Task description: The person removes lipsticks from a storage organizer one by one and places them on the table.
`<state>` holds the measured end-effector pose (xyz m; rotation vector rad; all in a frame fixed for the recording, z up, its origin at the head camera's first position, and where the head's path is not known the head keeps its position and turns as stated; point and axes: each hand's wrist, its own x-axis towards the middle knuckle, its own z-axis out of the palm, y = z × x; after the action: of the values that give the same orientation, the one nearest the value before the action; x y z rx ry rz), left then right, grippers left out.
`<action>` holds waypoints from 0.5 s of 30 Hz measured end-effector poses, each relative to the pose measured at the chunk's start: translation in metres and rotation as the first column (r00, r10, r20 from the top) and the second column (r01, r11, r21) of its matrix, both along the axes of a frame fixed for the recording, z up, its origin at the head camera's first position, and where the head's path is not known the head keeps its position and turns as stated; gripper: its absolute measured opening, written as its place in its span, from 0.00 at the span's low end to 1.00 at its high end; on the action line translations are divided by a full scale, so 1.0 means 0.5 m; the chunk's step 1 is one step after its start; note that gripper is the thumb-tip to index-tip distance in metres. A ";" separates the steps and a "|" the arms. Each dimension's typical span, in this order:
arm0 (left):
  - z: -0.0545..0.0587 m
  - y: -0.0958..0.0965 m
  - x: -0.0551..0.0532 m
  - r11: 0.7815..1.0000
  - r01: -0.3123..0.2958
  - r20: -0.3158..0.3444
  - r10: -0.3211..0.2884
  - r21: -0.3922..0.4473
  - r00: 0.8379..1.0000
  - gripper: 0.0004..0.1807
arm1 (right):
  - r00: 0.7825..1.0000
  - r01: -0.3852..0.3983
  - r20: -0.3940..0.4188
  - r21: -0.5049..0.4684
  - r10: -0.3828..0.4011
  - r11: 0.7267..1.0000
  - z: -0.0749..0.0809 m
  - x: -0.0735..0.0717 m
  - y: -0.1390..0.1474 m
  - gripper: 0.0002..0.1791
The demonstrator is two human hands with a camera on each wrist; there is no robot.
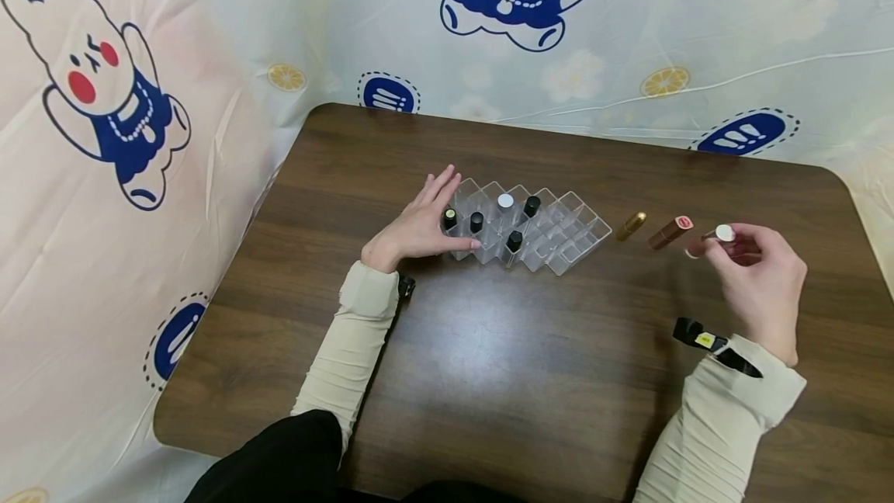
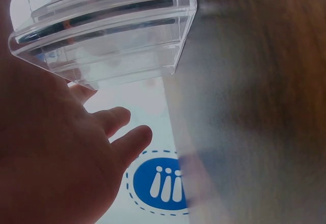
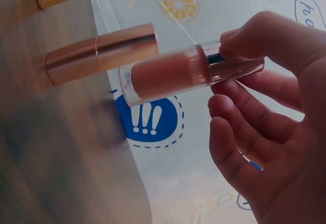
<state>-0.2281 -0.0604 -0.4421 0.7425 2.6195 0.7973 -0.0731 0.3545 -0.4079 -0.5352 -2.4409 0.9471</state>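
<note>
In my right hand I pinch a lip gloss tube by its shiny cap, thumb on one side and fingers on the other. Its clear body with pink-brown content is tilted over the tabletop. My left hand lies spread against the left end of a clear plastic organizer, the thumb along its front and the straight fingers toward its back. Several capped tubes stand in its compartments, among them a white-capped one and a black-capped one.
Between organizer and right hand stand a gold tube and a rose-brown lipstick tube. All rest on a brown wooden table. Printed cloth hangs behind and to the left of it.
</note>
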 end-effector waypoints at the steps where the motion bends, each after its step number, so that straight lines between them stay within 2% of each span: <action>1: 0.000 0.000 0.001 1.000 -0.001 0.002 0.001 -0.001 1.000 0.63 | 1.000 0.002 0.004 0.002 -0.002 1.000 -0.002 0.000 0.002 0.16; 15: 0.009 0.001 0.003 1.000 0.002 0.007 -0.002 -0.006 1.000 0.63 | 0.997 0.041 0.060 -0.018 -0.040 0.999 -0.016 0.000 0.016 0.18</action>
<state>-0.2265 -0.0597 -0.4377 0.7390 2.6139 0.7894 -0.0733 0.3626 -0.4161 -0.6257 -2.4668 0.9516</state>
